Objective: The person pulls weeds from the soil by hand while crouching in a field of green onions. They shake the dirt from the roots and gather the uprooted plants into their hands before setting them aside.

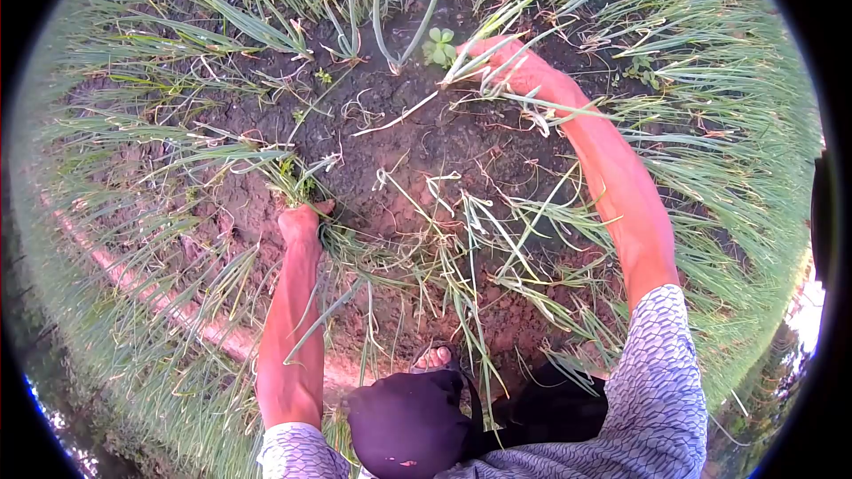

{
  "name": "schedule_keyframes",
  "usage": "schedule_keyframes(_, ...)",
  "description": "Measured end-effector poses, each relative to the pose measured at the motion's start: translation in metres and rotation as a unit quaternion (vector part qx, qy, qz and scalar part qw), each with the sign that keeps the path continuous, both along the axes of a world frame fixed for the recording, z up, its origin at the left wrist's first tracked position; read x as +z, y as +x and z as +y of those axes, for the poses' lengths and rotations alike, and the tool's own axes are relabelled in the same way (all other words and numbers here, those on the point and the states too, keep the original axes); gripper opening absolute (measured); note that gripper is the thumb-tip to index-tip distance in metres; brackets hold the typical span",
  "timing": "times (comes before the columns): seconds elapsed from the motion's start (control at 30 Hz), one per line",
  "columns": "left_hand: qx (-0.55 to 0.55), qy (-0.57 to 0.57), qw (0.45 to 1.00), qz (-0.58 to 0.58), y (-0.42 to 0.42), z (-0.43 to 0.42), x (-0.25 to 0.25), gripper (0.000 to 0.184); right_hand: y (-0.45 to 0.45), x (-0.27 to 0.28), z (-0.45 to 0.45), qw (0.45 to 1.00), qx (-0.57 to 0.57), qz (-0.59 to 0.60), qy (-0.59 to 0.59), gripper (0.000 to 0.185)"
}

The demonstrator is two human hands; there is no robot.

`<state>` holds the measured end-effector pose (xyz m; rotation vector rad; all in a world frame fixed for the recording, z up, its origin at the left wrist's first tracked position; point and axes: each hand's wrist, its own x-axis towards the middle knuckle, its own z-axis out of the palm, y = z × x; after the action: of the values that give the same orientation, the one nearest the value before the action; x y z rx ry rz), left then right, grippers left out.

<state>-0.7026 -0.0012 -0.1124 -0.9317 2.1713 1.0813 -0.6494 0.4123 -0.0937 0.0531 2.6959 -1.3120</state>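
My left hand [302, 217] is closed round a bunch of green weeds [297, 184], low over the soil at the left. Their leafy tops stick up past the fingers, and long thin stems trail off to the right. My right hand [501, 58] reaches far forward among the onion plants. Its fingers are drawn together at the side of a small round-leaved weed [438, 48]. Green onion leaves cross in front of this hand and hide part of the fingers. An upright onion plant [396, 58] grows just left of that weed.
Dark damp soil [355, 115] lies between the hands. Rows of onion plants [728, 98] stand on both sides and ahead. Several onion leaves [479, 222] flop over the ground near me. My sandalled foot [433, 357] and dark-clothed knee [404, 426] are at the bottom.
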Motion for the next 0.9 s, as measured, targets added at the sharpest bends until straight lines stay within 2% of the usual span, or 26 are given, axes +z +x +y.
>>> schedule_keyframes(0.03,0.0,0.001,1.0,-0.005,-0.001,-0.002,-0.002,0.023,-0.006,-0.006,-0.01,0.999,-0.032,0.005,-0.039,0.038)
schedule_keyframes(0.07,-0.001,0.003,1.0,-0.011,-0.001,-0.005,-0.007,0.023,-0.013,-0.016,-0.009,0.997,-0.048,-0.052,0.017,0.047)
schedule_keyframes(0.13,0.013,0.049,0.999,-0.004,0.0,-0.014,-0.02,0.022,-0.019,-0.039,-0.015,0.993,-0.089,-0.046,-0.062,0.04)
schedule_keyframes(0.23,0.013,0.058,0.998,-0.003,-0.001,-0.016,-0.022,0.023,-0.031,-0.04,-0.028,0.993,-0.088,-0.012,-0.077,0.027)
schedule_keyframes(0.27,0.002,0.045,0.999,-0.003,-0.002,-0.016,-0.022,0.023,-0.036,-0.035,-0.033,0.982,-0.128,-0.077,-0.115,0.024)
schedule_keyframes(0.33,0.011,0.058,0.998,-0.007,-0.002,-0.015,-0.021,0.022,-0.037,-0.026,-0.043,0.994,-0.093,-0.04,-0.038,0.019)
schedule_keyframes(0.43,0.011,0.067,0.998,-0.011,-0.001,-0.014,-0.02,0.022,-0.034,-0.016,-0.056,0.986,-0.142,-0.082,0.008,0.018)
schedule_keyframes(0.47,0.009,0.068,0.998,-0.011,-0.002,-0.013,-0.018,0.023,-0.033,-0.017,-0.057,0.984,-0.163,-0.067,-0.005,0.015)
schedule_keyframes(0.57,0.031,0.059,0.998,-0.01,-0.001,-0.007,-0.012,0.022,-0.033,-0.025,-0.055,0.951,-0.291,0.096,-0.03,0.016)
schedule_keyframes(0.6,0.033,0.059,0.998,-0.01,0.0,-0.007,-0.011,0.022,-0.026,0.015,-0.051,0.938,-0.333,0.042,-0.092,0.017)
schedule_keyframes(0.63,0.034,0.059,0.998,-0.011,0.0,-0.009,-0.011,0.023,-0.022,0.003,-0.036,0.876,-0.351,0.133,-0.301,0.018)
schedule_keyframes(0.67,0.033,0.061,0.998,-0.012,-0.001,-0.009,-0.011,0.023,-0.02,0.012,-0.015,0.858,-0.393,0.098,-0.315,0.016)
schedule_keyframes(0.7,0.031,0.06,0.998,-0.011,-0.002,-0.01,-0.012,0.023,-0.01,0.031,0.004,0.782,-0.404,0.105,-0.462,0.019)
schedule_keyframes(0.77,0.024,0.057,0.998,-0.012,-0.002,-0.011,-0.012,0.023,0.024,0.066,0.044,0.693,-0.397,0.142,-0.585,0.022)
schedule_keyframes(0.8,0.035,0.075,0.997,-0.009,0.0,-0.008,-0.006,0.023,0.04,0.084,0.056,0.652,-0.336,0.152,-0.662,0.023)
schedule_keyframes(0.83,0.033,0.06,0.998,-0.011,0.0,-0.009,-0.009,0.022,0.057,0.092,0.067,0.64,-0.318,0.187,-0.674,0.021)
schedule_keyframes(0.9,0.026,0.03,0.999,-0.01,-0.003,-0.011,-0.016,0.022,0.087,0.09,0.1,0.666,-0.317,0.151,-0.658,0.018)
